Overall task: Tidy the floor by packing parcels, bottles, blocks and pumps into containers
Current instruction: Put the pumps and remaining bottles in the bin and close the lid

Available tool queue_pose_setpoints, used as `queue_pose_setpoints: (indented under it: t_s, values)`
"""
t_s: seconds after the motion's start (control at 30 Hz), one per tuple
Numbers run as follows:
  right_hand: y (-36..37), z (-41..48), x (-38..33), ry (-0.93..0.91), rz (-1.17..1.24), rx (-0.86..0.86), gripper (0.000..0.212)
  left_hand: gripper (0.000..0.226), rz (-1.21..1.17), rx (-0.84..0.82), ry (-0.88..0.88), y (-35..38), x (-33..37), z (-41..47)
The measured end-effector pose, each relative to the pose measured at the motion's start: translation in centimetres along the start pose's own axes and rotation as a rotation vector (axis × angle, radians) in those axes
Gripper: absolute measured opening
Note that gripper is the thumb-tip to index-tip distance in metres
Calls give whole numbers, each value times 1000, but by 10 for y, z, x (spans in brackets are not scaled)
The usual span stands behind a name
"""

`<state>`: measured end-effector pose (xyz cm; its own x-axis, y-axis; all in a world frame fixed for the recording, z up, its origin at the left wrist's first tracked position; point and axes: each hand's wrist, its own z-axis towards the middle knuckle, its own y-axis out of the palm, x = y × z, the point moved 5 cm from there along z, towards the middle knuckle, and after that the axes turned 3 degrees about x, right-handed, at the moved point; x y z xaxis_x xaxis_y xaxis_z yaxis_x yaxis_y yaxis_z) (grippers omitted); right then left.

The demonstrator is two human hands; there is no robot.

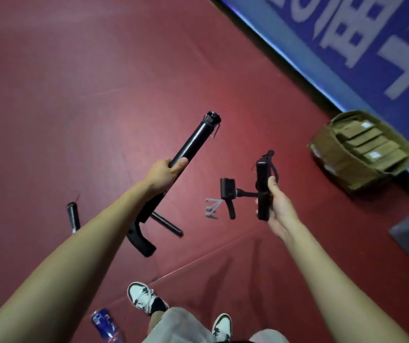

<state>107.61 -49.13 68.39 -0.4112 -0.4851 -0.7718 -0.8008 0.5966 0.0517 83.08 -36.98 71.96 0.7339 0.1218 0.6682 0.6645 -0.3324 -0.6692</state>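
Head view: left hand [165,175] grips a long black pump [193,144], right hand [278,203] clasps a black device [263,179], both above the floor [74,70]. Parcels [371,146] fill the olive bag [332,157] far right; 1 bottle [104,323] near left lies unpacked.

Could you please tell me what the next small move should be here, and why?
Probably step right toward the olive bag, the nearest container clearly in view: the left hand grips a black pump and the right hand holds a black device, so neither can pick up more. It already holds parcels.
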Motion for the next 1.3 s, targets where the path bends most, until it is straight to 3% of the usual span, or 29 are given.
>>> queue_pose_setpoints:
  t_s: [0.2,0.37,0.53,0.8,1.07,1.3]
  values:
    - [-131,-13,-37,-4,255,163,32,46,-76,-141,168,76,121,-10]
    - [-210,-20,-53,-16,480,249,41,56,-394,-375,172,130,203,-19]
    - [-272,-18,-62,-43,505,406,37,59,-548,-580,102,189,268,-11]
    - [-338,2,-80,-73,449,659,34,59,-543,-756,73,265,353,31]
    - [-398,-5,-87,-119,652,718,33,55,-364,-917,181,340,431,32]
    - [-474,-11,-69,-74,592,970,32,57,-229,-963,234,427,484,5]
